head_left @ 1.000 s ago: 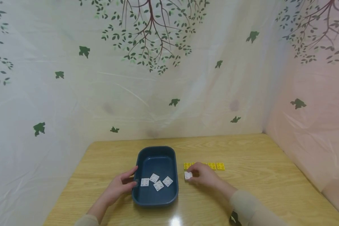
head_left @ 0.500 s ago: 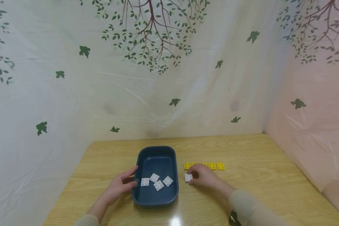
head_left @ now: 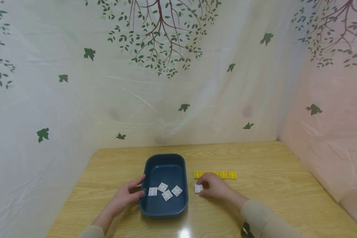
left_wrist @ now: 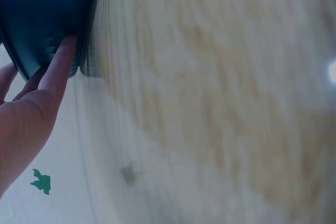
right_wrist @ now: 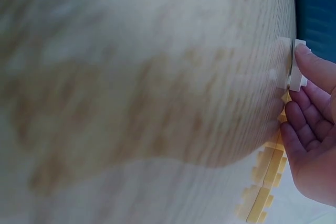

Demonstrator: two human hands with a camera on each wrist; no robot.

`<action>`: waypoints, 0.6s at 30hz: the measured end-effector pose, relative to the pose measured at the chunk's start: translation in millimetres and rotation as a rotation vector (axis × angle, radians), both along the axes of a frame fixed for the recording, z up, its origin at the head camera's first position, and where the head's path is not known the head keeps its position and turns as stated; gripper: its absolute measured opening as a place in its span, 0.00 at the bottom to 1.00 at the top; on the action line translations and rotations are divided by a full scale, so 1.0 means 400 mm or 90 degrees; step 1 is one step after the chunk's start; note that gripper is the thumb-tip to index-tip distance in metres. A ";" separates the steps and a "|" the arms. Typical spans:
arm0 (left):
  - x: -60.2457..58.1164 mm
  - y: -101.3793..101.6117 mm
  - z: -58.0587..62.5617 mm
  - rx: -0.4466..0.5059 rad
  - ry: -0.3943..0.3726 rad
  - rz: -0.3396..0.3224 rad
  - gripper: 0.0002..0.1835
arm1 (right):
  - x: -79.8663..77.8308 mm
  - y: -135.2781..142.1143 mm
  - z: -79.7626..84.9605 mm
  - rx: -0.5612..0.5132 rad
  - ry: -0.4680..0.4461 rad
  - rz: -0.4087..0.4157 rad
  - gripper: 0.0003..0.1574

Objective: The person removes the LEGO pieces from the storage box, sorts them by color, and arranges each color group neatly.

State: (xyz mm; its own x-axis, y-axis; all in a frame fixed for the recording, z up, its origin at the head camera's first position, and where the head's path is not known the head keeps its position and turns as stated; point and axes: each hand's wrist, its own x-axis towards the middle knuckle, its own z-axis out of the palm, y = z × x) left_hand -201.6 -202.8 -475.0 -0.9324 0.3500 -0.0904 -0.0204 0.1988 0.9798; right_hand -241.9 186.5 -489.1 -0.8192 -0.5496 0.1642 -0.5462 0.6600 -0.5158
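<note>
My right thumb and fingertips are nearly closed, my right hand (head_left: 215,186) pinching a white brick (head_left: 198,188) just right of the blue tray (head_left: 162,173), on the near side of the yellow bricks (head_left: 232,175). I judge it light, stiff, slightly slick, hardly fragile: opposite side edges hold best. My left hand (head_left: 122,200), fingers spread, touches the tray's left wall. 4 loose white bricks (head_left: 167,195) lie inside.

Table (head_left: 285,185) with wood-grained top. To the left of the grip of the right hand (head_left: 215,185) stands a dark blue tray (head_left: 163,211); just beyond the grip lies a row of yellow bricks (head_left: 232,175), partly hidden; within it, a white brick (head_left: 198,188), studs up, at the surface.
</note>
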 end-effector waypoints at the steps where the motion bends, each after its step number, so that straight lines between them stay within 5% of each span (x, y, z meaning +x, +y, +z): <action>1: 0.000 0.000 0.000 0.001 0.000 -0.001 0.36 | 0.000 0.001 -0.001 0.001 0.002 0.002 0.17; 18: 0.000 0.000 0.002 -0.013 0.010 0.005 0.36 | -0.002 0.012 -0.004 -0.014 -0.032 0.006 0.18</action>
State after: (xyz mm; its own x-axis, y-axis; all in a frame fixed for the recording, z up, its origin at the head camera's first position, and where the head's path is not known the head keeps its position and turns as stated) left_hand -201.5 -202.8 -474.3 -0.9365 0.3408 -0.0826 -0.0066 0.2182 0.9759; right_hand -242.7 191.4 -490.6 -0.8211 -0.5544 0.1355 -0.5259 0.6429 -0.5568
